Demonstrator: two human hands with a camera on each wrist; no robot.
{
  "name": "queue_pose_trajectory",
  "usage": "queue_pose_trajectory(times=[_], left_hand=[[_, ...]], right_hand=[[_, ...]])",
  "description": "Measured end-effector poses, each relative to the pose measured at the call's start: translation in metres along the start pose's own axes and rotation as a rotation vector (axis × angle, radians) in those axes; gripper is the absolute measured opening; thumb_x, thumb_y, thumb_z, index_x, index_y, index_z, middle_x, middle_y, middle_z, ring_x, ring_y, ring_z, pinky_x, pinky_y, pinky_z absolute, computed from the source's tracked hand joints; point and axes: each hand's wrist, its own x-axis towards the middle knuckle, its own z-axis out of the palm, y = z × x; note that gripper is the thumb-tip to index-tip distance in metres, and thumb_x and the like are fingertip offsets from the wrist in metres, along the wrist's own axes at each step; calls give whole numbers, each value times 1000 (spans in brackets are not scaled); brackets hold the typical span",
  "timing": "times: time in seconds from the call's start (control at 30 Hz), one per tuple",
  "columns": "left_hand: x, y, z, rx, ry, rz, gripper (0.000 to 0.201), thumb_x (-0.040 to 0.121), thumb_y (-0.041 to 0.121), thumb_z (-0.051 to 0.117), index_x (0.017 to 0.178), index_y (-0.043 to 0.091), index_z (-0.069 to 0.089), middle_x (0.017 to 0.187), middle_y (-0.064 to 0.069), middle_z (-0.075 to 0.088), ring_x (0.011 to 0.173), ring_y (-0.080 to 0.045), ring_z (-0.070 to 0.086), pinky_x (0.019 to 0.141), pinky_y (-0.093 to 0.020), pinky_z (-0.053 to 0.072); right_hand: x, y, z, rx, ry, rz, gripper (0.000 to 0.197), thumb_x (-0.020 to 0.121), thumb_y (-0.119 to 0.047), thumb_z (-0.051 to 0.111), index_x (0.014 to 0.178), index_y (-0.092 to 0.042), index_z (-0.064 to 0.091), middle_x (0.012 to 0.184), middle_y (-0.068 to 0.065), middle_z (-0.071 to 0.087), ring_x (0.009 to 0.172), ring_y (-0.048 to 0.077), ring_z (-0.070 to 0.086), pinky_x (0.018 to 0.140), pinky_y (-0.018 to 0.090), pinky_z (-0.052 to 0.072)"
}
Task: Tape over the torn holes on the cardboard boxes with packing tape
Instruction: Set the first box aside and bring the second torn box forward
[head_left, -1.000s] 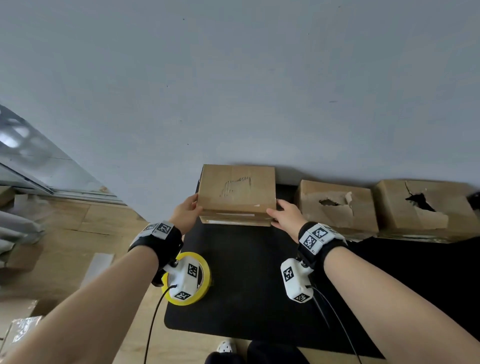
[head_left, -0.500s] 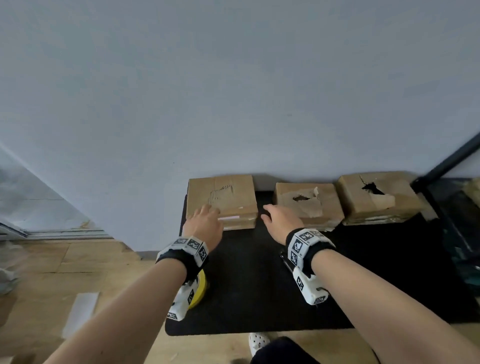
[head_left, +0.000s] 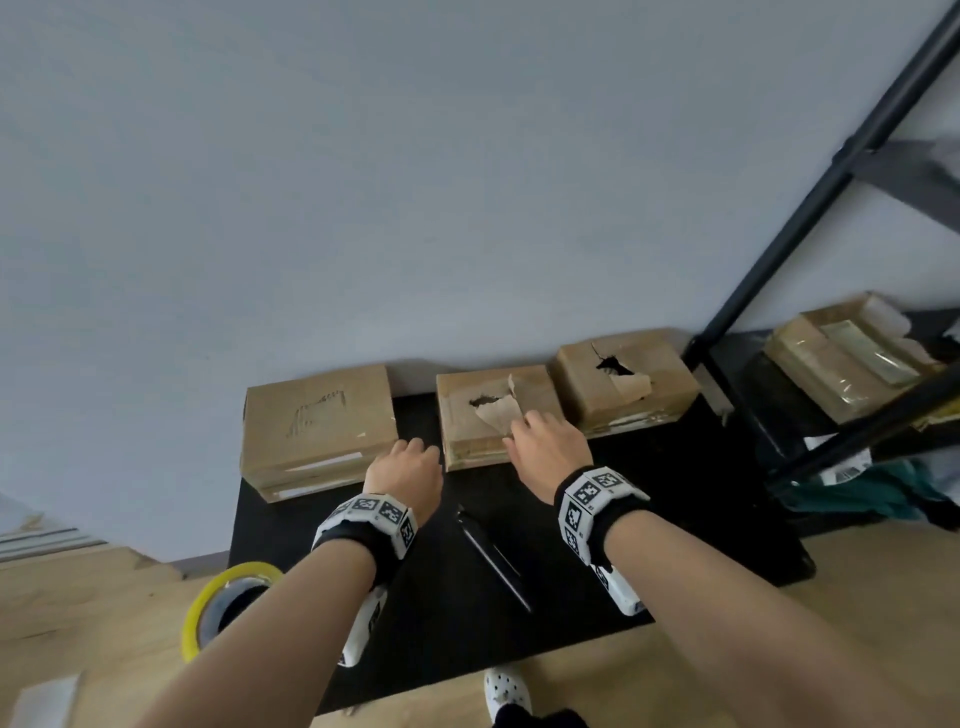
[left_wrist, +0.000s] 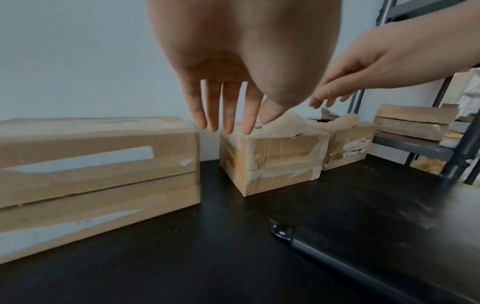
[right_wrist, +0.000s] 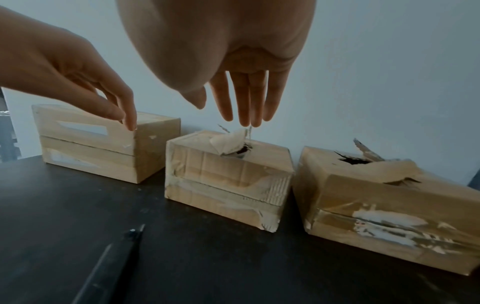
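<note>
Three cardboard boxes stand in a row against the wall on a black mat (head_left: 675, 519). The left box (head_left: 317, 426) has a taped-over top. The middle box (head_left: 488, 415) has a torn hole with a raised paper flap (head_left: 498, 410). The right box (head_left: 623, 384) has a bigger torn hole. My left hand (head_left: 410, 457) hovers open between the left and middle boxes, fingers straight (left_wrist: 223, 115). My right hand (head_left: 540, 436) hovers open above the middle box, fingertips (right_wrist: 246, 117) just over the flap. A yellow tape roll (head_left: 223, 608) lies at the mat's left corner, partly behind my left forearm.
A black utility knife (head_left: 493, 561) lies on the mat between my wrists. A dark metal shelf rack (head_left: 831, 322) stands at the right with another taped box (head_left: 852, 358) on it. Wooden floor surrounds the mat; a shoe (head_left: 506, 691) shows at the bottom.
Both hands let go of the left box, which now rests by the wall, and moved right toward the middle box. The view swung right and the knife came into sight.
</note>
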Motion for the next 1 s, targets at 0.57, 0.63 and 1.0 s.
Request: queue_pose_trajectory(times=[0.57, 0.63, 1.0], left_hand=[[66, 26, 33, -826, 18, -699, 44, 97, 29, 44, 134, 5, 41, 133, -14, 53, 122, -31, 49, 99, -34, 37], [71, 23, 37, -928, 38, -694, 41, 96, 23, 46, 133, 6, 47, 131, -13, 55, 120, -29, 51, 100, -36, 39], [46, 16, 21, -1410, 134, -652, 12, 88, 8, 58, 96, 15, 61, 109, -12, 65, 84, -17, 58, 75, -32, 47]], right_hand=[[43, 90, 47, 626, -271, 232, 55, 102, -29, 37, 148, -5, 19, 142, 16, 42, 124, 30, 49, 97, 38, 42], [48, 90, 50, 695, -293, 274, 56, 102, -27, 39, 149, -7, 17, 141, 17, 45, 124, 31, 50, 95, 37, 42], [41, 88, 42, 959, -135, 406, 54, 99, -26, 48, 147, -5, 31, 145, 14, 44, 134, 26, 42, 111, 38, 33]])
